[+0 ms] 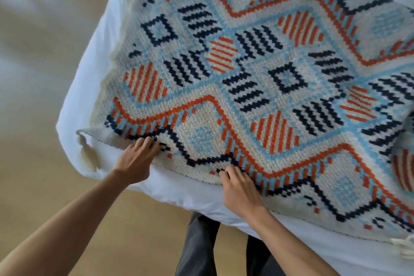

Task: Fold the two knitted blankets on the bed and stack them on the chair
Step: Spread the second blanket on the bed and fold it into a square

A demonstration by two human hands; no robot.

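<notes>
A cream knitted blanket (257, 74) with orange, navy and light blue geometric patterns lies spread over the white bed (85, 74). Its near edge runs along the bed's front side. My left hand (136, 159) rests on that edge near the left corner, its fingers curled into the knit. My right hand (239, 188) lies on the same edge a little further right, fingertips curled into the fabric. A cream tassel (86, 152) hangs at the blanket's left corner. Only one blanket shows, and no chair is in view.
Light wooden floor (67, 186) lies below and left of the bed. My legs in dark trousers (201, 242) stand against the bed's front edge. More tassels (403, 246) hang at the right.
</notes>
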